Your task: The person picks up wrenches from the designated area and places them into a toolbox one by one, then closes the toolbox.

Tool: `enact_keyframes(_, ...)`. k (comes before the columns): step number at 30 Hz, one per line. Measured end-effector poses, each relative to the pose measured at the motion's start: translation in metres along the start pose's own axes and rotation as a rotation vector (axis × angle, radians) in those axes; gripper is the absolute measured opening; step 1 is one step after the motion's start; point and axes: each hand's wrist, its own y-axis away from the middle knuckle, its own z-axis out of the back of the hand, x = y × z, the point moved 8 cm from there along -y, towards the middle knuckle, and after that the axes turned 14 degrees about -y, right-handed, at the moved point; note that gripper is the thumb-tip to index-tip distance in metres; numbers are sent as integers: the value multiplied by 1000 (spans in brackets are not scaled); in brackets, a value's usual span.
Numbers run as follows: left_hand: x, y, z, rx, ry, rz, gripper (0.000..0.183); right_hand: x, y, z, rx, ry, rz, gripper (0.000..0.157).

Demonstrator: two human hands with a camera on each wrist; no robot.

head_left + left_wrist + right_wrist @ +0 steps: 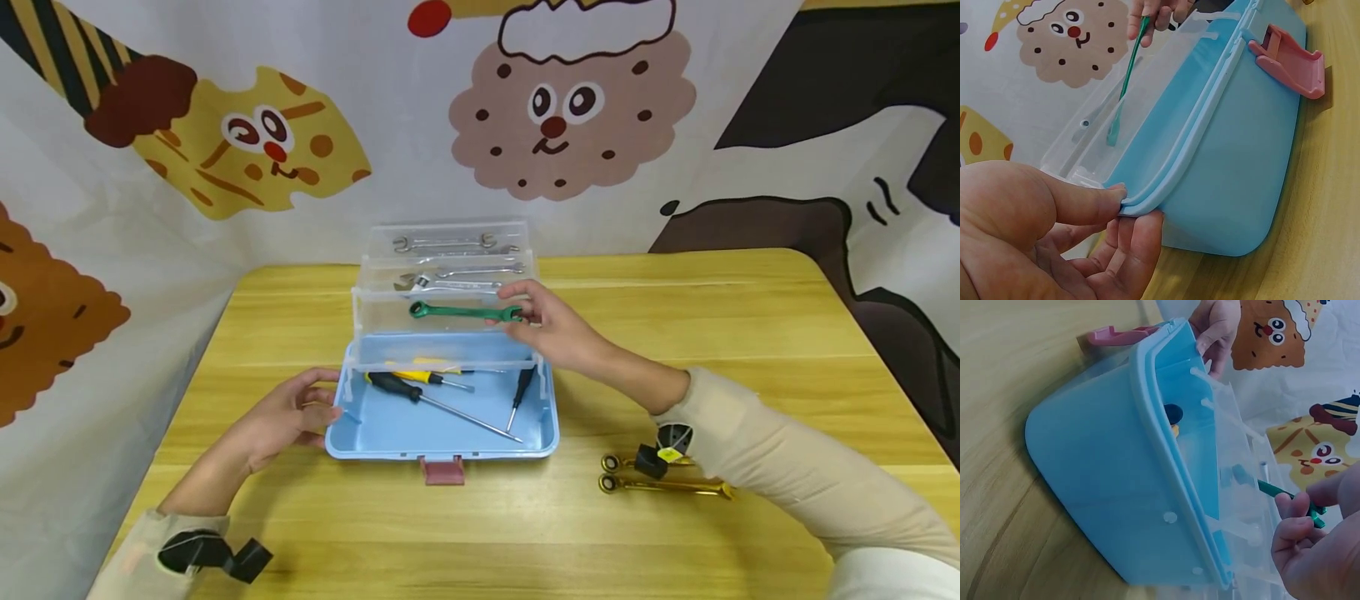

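My right hand [558, 329] pinches one end of a green combination wrench [465, 312], which lies level over the lowest clear tray [382, 321] of a blue toolbox [1235, 150]. In the right wrist view the wrench's open jaw pokes out past the fingers. At the box's left end, my left hand [288, 412] grips the rim, thumb on top and fingers beneath, as the left wrist view shows. Inside the box lie a long black screwdriver [393, 385], a yellow-handled screwdriver [423, 377] and a smaller black-handled driver [525, 385]. Another yellow handle is partly hidden behind the tray's edge.
Silver wrenches [446, 243] and an adjustable wrench [420, 282] lie in the upper clear trays. Two gold wrenches [652, 485] rest on the wooden table [480, 542], beneath the right forearm. A pink latch [442, 472] hangs down in front. Behind stands a cartoon-print cloth [405, 150].
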Motion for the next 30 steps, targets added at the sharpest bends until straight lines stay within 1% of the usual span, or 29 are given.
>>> enact_keyframes(2,0,0,0,1,-2,-3,58,1,0,0,21,-6,23,40)
enact_keyframes(5,0,0,0,1,0,0,58,4,0,1,24,59,61,34)
enact_keyframes(6,0,0,0,0,0,1,58,5,0,3,17,92,72,31)
enact_keyframes(9,0,0,0,-1,2,1,59,9,0,6,-20,243,115,26)
enact_keyframes(11,0,0,0,-1,2,-1,58,11,0,7,-49,327,128,25)
enact_keyframes(14,0,0,0,0,4,-6,58,12,0,8,-82,449,166,26)
enact_keyframes(18,0,-1,0,0,6,-4,58,12,-1,9,-120,562,203,31)
enact_keyframes(23,0,-1,0,-3,1,1,58,9,-3,12,-178,652,223,31)
enact_keyframes(30,-1,0,0,4,6,-2,58,9,-3,11,-204,701,252,31)
